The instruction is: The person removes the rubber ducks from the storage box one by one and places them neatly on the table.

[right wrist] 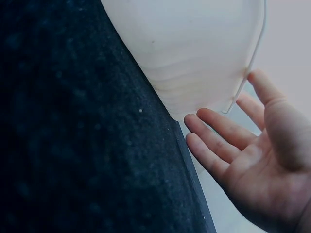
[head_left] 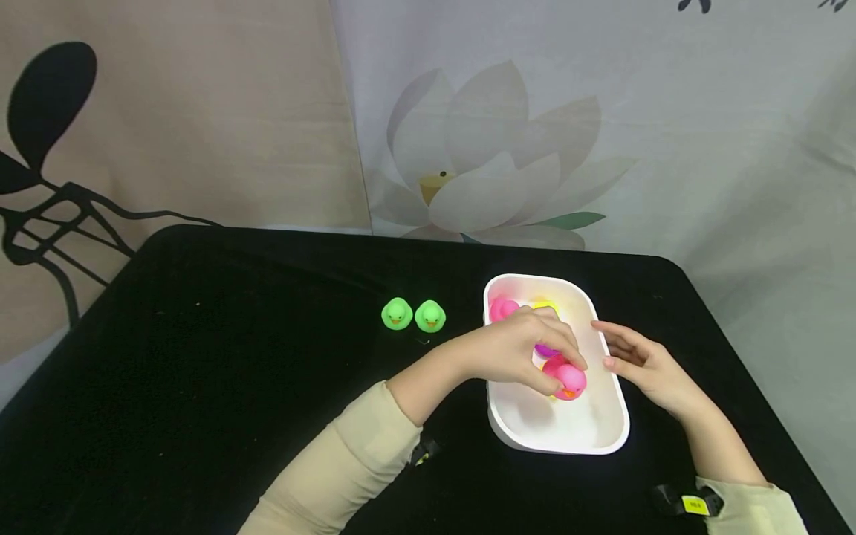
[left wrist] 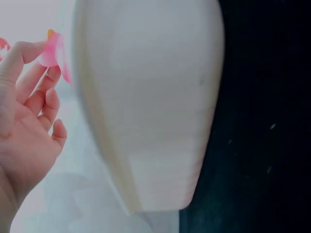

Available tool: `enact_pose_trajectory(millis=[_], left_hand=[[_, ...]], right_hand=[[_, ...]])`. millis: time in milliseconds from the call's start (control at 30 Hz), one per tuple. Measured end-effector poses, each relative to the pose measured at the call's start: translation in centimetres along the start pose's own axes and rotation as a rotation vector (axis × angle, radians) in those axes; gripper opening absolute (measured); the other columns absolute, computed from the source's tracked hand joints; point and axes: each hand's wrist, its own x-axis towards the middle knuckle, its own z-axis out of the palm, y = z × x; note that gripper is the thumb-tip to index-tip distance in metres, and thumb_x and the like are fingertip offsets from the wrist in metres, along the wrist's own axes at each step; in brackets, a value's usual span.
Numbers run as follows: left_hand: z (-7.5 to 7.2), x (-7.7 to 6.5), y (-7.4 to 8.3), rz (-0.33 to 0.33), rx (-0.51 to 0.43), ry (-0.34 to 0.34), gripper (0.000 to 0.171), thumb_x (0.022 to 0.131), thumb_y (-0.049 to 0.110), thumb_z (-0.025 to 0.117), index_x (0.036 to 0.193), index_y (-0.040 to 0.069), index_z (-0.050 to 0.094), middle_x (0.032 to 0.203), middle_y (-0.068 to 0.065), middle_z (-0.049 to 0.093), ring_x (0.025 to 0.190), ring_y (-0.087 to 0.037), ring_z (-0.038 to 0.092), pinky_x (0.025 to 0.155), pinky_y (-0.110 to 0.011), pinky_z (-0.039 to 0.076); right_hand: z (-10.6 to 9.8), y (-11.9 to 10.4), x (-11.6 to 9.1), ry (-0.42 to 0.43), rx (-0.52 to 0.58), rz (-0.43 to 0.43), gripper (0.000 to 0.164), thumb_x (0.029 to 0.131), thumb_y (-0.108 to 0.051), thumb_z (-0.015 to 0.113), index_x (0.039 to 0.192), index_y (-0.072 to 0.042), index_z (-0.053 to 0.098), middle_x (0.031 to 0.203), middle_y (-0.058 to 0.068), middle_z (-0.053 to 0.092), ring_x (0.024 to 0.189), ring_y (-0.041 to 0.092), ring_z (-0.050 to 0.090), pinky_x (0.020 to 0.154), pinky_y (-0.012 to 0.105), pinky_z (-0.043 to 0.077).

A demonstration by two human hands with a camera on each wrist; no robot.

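Observation:
A white bin (head_left: 558, 431) stands on the black table, holding a pink toy duck (head_left: 503, 307) at its far left, a yellow toy (head_left: 545, 305) and a purple toy (head_left: 546, 350), both partly hidden. Over the bin my left hand (head_left: 524, 345) pinches another pink rubber duck (head_left: 571, 379) between thumb and fingers. In the left wrist view the held duck (left wrist: 52, 51) shows just past the bin's rim. At the bin's right side my right hand (head_left: 635, 364) touches the wall with extended fingers, its thumb at the rim in the right wrist view.
Two green rubber ducks, one on the left (head_left: 397, 314) and one on the right (head_left: 430, 316), sit side by side on the black tablecloth (head_left: 234, 371), left of the bin. Behind the table hangs a pale curtain (head_left: 267, 111) with a printed flower.

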Motion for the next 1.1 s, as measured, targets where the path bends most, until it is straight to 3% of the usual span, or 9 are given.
enact_pose_trajectory(millis=[133,333,500,633,900,1000,1100], left_hand=[[-0.9,-0.8,0.1,0.022,0.005,0.066,0.035,0.076,0.014,0.081,0.109,0.009,0.072,0.106,0.004,0.066,0.100,-0.006,0.048,0.086,-0.023,0.042],[-2.3,-2.0,0.7,-0.031,0.005,0.128,0.035,0.076,0.011,0.081,0.109,0.010,0.072,0.106,0.002,0.067,0.103,-0.008,0.049,0.083,-0.022,0.047],[-3.5,-3.1,1.0,-0.065,0.039,0.164,0.035,0.074,0.012,0.081,0.108,0.010,0.073,0.105,0.003,0.068,0.104,-0.009,0.050,0.085,-0.022,0.045],[-4.4,-4.1,1.0,-0.067,0.086,0.191,0.034,0.074,0.014,0.082,0.106,0.012,0.074,0.103,0.007,0.067,0.103,-0.007,0.048,0.086,-0.026,0.041],[-5.7,-6.3,0.7,-0.095,0.076,0.233,0.032,0.074,0.013,0.081,0.106,0.012,0.074,0.104,0.009,0.064,0.099,-0.008,0.047,0.077,-0.027,0.046],[-6.0,-6.9,0.6,-0.114,0.089,0.238,0.031,0.074,0.013,0.080,0.105,0.013,0.074,0.103,0.010,0.064,0.098,-0.009,0.047,0.077,-0.027,0.047],[-6.3,-7.5,0.5,-0.126,0.094,0.244,0.031,0.075,0.014,0.079,0.105,0.013,0.074,0.102,0.010,0.064,0.097,-0.012,0.048,0.075,-0.028,0.049]], right_hand=[[0.0,0.2,0.1,-0.008,0.010,0.011,0.051,0.092,0.000,0.060,0.140,0.001,0.043,0.129,0.029,0.050,0.105,-0.001,0.057,0.079,0.021,0.050],[-0.1,0.3,0.0,-0.004,-0.002,0.007,0.051,0.092,-0.002,0.060,0.140,0.000,0.043,0.130,0.025,0.051,0.106,-0.001,0.057,0.080,0.022,0.050],[-0.1,0.2,-0.2,0.007,-0.007,0.015,0.051,0.092,-0.004,0.061,0.140,-0.001,0.044,0.130,0.022,0.052,0.106,0.000,0.057,0.080,0.023,0.050],[-0.1,0.2,-0.2,0.015,-0.006,0.012,0.051,0.092,-0.004,0.062,0.140,-0.001,0.044,0.130,0.010,0.054,0.105,0.001,0.058,0.080,0.023,0.050],[-0.1,0.2,-0.3,0.019,-0.008,0.021,0.051,0.092,-0.005,0.062,0.140,-0.001,0.044,0.128,-0.003,0.053,0.105,0.000,0.058,0.080,0.022,0.050],[-0.2,0.2,-0.3,0.020,-0.007,0.026,0.051,0.092,-0.005,0.062,0.140,-0.001,0.044,0.128,-0.001,0.054,0.104,0.000,0.058,0.080,0.023,0.050],[-0.2,0.1,-0.4,0.020,-0.006,0.034,0.051,0.093,-0.006,0.061,0.140,-0.001,0.044,0.130,0.011,0.054,0.104,0.000,0.058,0.080,0.023,0.050]])
